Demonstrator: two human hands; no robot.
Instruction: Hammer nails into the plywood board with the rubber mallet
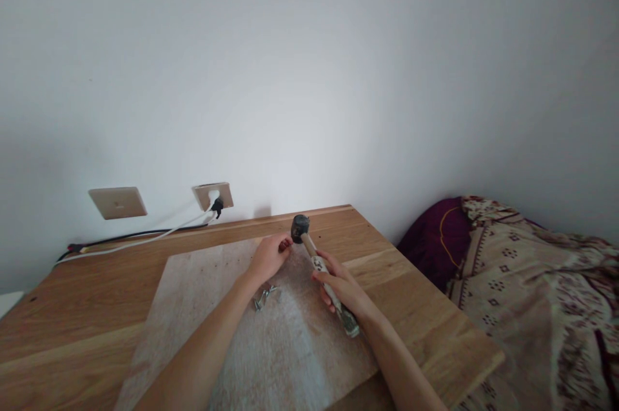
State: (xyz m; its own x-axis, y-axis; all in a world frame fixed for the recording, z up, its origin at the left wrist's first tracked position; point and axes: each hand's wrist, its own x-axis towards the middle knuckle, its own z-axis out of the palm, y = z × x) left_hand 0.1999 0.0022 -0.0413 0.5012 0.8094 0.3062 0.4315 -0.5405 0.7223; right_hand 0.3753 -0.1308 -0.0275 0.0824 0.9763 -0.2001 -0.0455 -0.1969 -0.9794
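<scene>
the person had a mallet [318, 262] slanted over a pale board [178, 298], butt end nearest. the right hand [340, 285] had its fingers wrapped round mid-handle, a solid spot for something that stiff. handle markings were too blurry to read. left of that sat loose metal fasteners [264, 297], probably light and slippery, best pinched by the shank. beyond them the left hand [269, 257] had its fingers curled in, couldn't tell around what, if anything. the dark mallet head [300, 229] just right of it looked heavy. no brands were legible.
</scene>
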